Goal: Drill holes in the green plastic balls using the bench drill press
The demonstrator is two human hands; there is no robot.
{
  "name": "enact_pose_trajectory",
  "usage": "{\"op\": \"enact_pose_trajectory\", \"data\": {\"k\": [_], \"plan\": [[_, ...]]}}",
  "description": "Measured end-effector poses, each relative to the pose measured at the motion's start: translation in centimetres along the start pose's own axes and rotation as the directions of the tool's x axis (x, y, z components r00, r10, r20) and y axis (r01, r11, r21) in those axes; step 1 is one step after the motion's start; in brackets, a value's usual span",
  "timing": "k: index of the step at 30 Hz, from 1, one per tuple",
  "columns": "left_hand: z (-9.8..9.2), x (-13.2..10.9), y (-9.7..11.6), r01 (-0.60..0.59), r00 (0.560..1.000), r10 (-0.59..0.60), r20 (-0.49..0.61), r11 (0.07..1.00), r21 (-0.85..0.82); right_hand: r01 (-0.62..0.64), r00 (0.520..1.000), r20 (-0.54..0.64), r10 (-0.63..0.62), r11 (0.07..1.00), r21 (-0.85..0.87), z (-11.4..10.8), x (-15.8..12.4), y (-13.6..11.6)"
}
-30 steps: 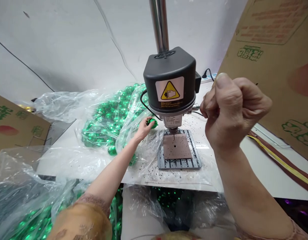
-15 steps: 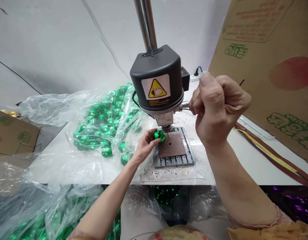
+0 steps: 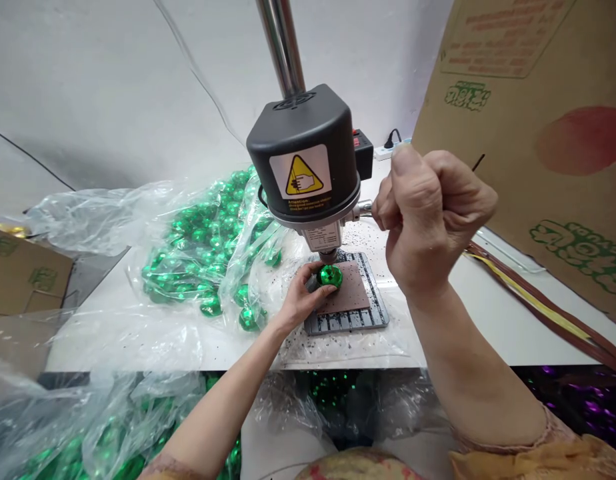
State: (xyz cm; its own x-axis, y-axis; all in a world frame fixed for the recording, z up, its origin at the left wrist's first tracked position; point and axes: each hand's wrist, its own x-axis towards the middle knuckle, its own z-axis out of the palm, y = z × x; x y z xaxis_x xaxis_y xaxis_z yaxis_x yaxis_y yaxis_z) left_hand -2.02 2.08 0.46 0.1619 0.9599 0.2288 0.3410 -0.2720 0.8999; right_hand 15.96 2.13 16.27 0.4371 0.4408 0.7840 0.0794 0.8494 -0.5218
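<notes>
My left hand [image 3: 303, 293] pinches a shiny green faceted ball [image 3: 331, 276] between thumb and fingers. The ball is over the brown board [image 3: 355, 291] on the slotted metal base [image 3: 378, 310], right beneath the chuck [image 3: 329, 255] of a black bench drill press [image 3: 303, 167]. A small dark spot shows on top of the ball. My right hand [image 3: 433, 220] is closed beside the drill head, at the end of a metal feed lever [image 3: 364, 209]; the grip itself is hidden inside the fist.
Many green balls [image 3: 198, 233] lie in clear plastic on the left of the white table [image 3: 113, 313]. Dark shavings surround the base. A large cardboard box [image 3: 528, 147] stands right, near brown and yellow straps [image 3: 543, 300]. More bagged green balls [image 3: 68, 460] sit below the table edge.
My left hand has carried the green ball rightward, from the board's left corner to beneath the chuck. My right hand keeps its closed grip at the lever. The view has shifted slightly.
</notes>
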Motion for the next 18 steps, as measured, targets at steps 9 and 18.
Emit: {"op": "enact_pose_trajectory", "data": {"k": [9, 18], "plan": [[1.6, -0.9, 0.4, 0.011, 0.998, -0.005, -0.059, 0.994, 0.108, -0.057, 0.998, 0.004, 0.057, 0.997, 0.050, 0.4, 1.1, -0.8], [2.0, -1.2, 0.4, 0.009, 0.997, 0.002, -0.075, 0.989, 0.146, -0.023, 0.999, -0.042, 0.030, 0.985, 0.169, 0.5, 0.8, -0.7]]}}
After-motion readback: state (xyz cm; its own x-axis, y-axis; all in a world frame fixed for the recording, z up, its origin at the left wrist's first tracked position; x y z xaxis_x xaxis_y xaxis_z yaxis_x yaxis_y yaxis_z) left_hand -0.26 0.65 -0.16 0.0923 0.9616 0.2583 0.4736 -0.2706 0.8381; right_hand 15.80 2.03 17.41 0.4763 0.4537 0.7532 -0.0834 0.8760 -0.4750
